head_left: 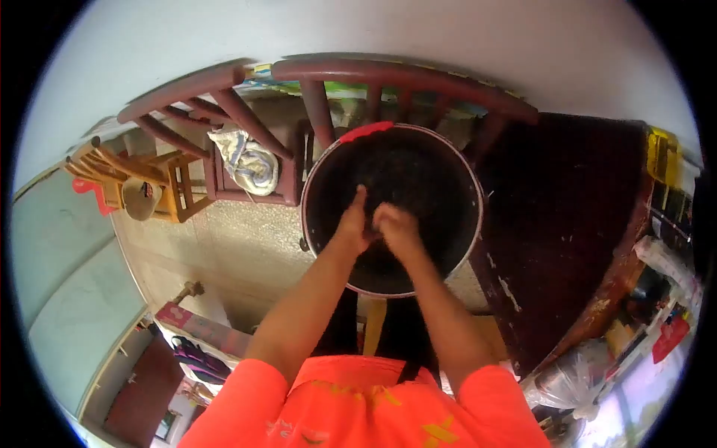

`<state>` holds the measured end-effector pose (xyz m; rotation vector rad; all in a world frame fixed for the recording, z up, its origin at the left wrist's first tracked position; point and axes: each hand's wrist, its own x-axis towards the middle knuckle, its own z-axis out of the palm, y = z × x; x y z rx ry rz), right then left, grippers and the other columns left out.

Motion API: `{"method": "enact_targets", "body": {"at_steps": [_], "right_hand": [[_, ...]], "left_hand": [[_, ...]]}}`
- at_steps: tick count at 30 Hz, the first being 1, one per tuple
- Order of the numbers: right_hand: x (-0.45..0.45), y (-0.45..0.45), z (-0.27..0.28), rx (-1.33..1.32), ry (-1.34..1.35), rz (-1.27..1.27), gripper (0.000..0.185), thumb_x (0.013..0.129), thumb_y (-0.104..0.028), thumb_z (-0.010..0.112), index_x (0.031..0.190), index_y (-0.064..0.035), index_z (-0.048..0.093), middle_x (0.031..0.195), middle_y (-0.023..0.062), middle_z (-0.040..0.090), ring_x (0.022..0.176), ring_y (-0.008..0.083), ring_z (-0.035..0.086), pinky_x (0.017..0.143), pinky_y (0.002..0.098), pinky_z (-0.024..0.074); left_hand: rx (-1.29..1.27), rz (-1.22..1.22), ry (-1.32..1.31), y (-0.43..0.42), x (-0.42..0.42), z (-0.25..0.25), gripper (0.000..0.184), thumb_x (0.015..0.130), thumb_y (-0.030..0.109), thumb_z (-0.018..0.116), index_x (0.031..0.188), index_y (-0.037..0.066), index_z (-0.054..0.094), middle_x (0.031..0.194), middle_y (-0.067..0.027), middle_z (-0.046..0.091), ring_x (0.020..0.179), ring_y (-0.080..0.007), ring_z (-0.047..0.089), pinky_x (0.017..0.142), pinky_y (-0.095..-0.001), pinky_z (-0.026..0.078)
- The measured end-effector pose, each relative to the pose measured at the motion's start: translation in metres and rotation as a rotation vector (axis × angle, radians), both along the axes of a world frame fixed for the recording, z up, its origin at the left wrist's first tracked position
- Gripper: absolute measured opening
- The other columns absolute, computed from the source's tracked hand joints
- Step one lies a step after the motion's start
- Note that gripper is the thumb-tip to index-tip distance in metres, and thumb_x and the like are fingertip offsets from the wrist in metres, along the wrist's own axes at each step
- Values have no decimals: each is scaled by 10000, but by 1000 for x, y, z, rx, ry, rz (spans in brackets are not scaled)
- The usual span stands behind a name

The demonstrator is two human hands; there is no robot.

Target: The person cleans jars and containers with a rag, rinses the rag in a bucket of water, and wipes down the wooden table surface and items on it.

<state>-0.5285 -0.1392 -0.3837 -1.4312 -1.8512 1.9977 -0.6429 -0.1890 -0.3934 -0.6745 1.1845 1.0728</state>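
Note:
A large round pot [482,205] with a dark inside and a pale rim stands in front of me. Both of my hands reach down into it, close together. My left hand [357,222] is seen nearly edge-on, its visible fingers stretched toward the far side. Beside it, my right hand [396,225] is curled closed and slightly blurred. Whatever it may hold is hidden. Dark material [407,172] lies in the pot, too dim to make out. A red piece [367,132] covers part of the far rim.
Dark red wooden chairs [358,72] line the wall beyond the pot. A pale patterned cloth [250,164] lies on a seat at left, near small wooden chairs [179,187]. A dark table [564,224] stands close at right. A clear plastic bag [575,377] sits at lower right.

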Motion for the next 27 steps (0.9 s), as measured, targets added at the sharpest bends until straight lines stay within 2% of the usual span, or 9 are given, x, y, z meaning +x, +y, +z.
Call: {"method": "enact_targets", "body": {"at_steps": [3, 6, 9, 13, 16, 18, 21, 24, 27], "right_hand": [[5, -20, 75, 11, 240, 72, 96, 781, -117, 519, 781, -44, 581, 755, 133, 616, 753, 303, 638, 674, 404, 478], [-1, -31, 99, -39, 380, 51, 71, 747, -76, 529, 783, -31, 571, 733, 111, 568, 711, 246, 594, 668, 343, 469], [-14, -42, 93, 233, 287, -30, 62, 750, -97, 586, 780, -45, 569, 750, 115, 585, 694, 309, 603, 634, 370, 474], [-22, -41, 47, 479, 133, -71, 169, 766, -209, 674, 736, -81, 567, 724, 116, 603, 647, 379, 596, 577, 446, 473], [-21, -25, -11, 506, -106, -38, 240, 781, -322, 639, 757, -85, 614, 758, 168, 644, 700, 405, 621, 612, 479, 494], [-15, 10, -40, 457, -348, 14, 294, 804, -369, 589, 797, -80, 645, 819, 199, 664, 755, 418, 637, 654, 501, 506], [-14, 22, -63, 458, -419, 74, 350, 839, -416, 554, 845, -83, 662, 832, 211, 669, 785, 424, 643, 695, 515, 509], [-10, 36, -86, 343, -616, 32, 321, 858, -384, 583, 972, -90, 643, 930, 231, 666, 855, 430, 639, 754, 516, 501], [1, 39, -121, 387, -392, -198, 309, 869, -318, 614, 1093, -107, 592, 1046, 243, 641, 940, 427, 626, 808, 507, 490]], "left_hand": [[63, 9, -80, -14, -7, -13, 569, 944, 530, 513, 1308, 96, 468, 1169, -184, 586, 899, -337, 636, 717, -486, 579], [12, -33, 166, -7, 2, 11, 504, 937, 511, 544, 1161, 61, 587, 985, -114, 649, 863, -261, 637, 737, -436, 565], [155, -5, 107, -44, 3, -36, 415, 947, 418, 562, 1175, 72, 579, 1001, -108, 649, 856, -225, 634, 766, -378, 549], [74, 160, -45, -53, 14, -39, 359, 956, 363, 534, 1174, 82, 582, 1035, -99, 647, 898, -221, 633, 819, -372, 526], [271, 91, 176, -50, 18, -16, 350, 963, 345, 491, 1182, 90, 585, 1086, -104, 646, 964, -243, 629, 839, -404, 517], [-177, 16, 52, -26, 27, 7, 365, 971, 351, 454, 1188, 88, 585, 1099, -106, 643, 977, -248, 625, 835, -416, 517], [-177, -14, 182, -4, 15, 22, 368, 945, 343, 527, 1207, 90, 577, 1119, -96, 641, 1007, -231, 622, 873, -415, 495], [-44, 22, 279, -16, 15, 12, 444, 918, 356, 598, 1265, 87, 532, 1222, -80, 593, 1103, -247, 573, 943, -415, 450], [-35, -64, 311, -19, 2, 19, 559, 904, 372, 636, 1346, 80, 457, 1360, -77, 490, 1215, -300, 488, 996, -429, 407]]}}
